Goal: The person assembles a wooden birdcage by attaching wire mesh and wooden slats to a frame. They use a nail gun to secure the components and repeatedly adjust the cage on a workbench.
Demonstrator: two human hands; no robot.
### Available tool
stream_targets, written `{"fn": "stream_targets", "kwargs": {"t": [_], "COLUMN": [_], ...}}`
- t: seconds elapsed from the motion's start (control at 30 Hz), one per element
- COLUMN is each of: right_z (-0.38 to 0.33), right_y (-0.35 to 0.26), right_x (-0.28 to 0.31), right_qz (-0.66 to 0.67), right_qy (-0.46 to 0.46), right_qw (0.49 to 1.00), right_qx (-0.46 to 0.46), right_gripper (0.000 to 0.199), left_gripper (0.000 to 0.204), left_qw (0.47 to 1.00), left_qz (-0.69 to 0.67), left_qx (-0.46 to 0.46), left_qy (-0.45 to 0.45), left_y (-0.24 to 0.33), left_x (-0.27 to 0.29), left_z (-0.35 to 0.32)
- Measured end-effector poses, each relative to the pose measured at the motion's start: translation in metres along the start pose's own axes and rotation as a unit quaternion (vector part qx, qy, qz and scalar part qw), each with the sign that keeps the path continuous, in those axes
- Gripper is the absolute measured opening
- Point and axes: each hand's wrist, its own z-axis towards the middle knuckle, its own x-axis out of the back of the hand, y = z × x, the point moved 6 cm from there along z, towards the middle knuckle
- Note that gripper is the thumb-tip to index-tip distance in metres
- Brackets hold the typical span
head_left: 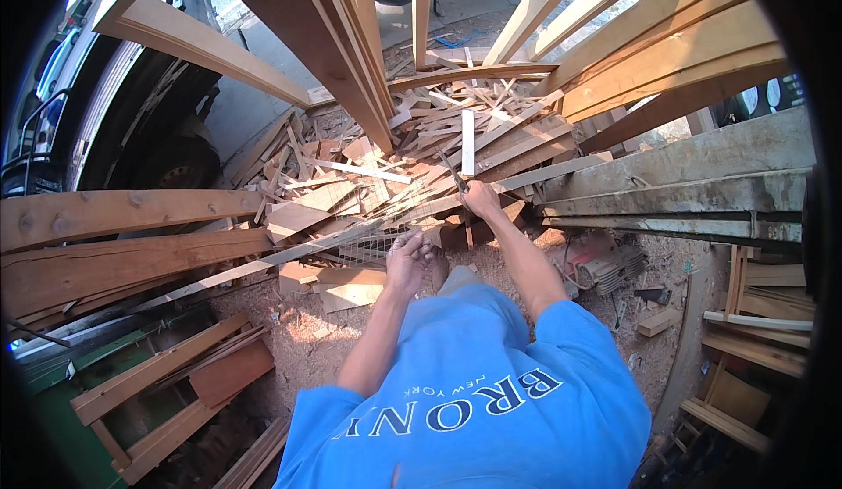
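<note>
My right hand (480, 199) is closed round a slim dark tool (453, 173), which points up and away to the left. Its exact kind is too small to tell. Nearer to me, my left hand (408, 261) has its fingers curled together; whatever they may grip is hidden. Just left of that hand is a piece of wire mesh (367, 250). A long narrow wooden strip (298, 250) slants across in front of me, passing close to both hands. Beyond it lies a heap of wood offcuts (517, 142).
Tall timber frames (351, 59) and stacked planks (667, 59) stand beyond the heap. Boards (132, 217) lie at the left, concrete-like beams (684, 173) at the right. A reddish-grey machine (605, 263) sits on the sawdust-strewn ground beside a wood block (658, 321).
</note>
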Motion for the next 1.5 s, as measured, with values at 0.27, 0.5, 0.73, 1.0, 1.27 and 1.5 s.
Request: {"fn": "stream_targets", "kwargs": {"t": [0.27,0.5,0.73,1.0,1.27,1.5], "right_z": [-0.024,-0.161,-0.447,-0.756,-0.772,-0.868], "right_y": [0.051,0.098,0.127,0.032,0.012,-0.069], "right_x": [0.086,-0.023,-0.228,-0.451,-0.491,-0.444], "right_qz": [0.193,0.36,0.184,0.457,0.399,0.314], "right_qy": [0.059,0.023,-0.058,0.033,0.075,0.522], "right_qw": [0.979,0.891,0.877,0.528,0.637,0.362], "right_qx": [-0.043,-0.276,-0.441,-0.715,-0.655,-0.706], "right_gripper": [0.036,0.025,0.058,0.063,0.078,0.049], "left_gripper": [0.018,0.02,0.022,0.033,0.046,0.058], "left_qw": [0.957,0.943,0.772,0.612,0.476,0.31], "left_qz": [0.278,0.3,0.554,0.639,0.7,0.596], "left_qx": [-0.084,-0.131,-0.166,-0.102,-0.142,-0.241], "left_qy": [0.016,-0.065,-0.263,-0.454,-0.514,-0.701], "left_y": [0.027,0.032,0.037,0.001,-0.071,-0.168], "left_x": [0.061,0.066,0.099,0.154,0.162,0.13], "left_z": [-0.035,-0.049,-0.077,-0.107,-0.126,-0.193]}}
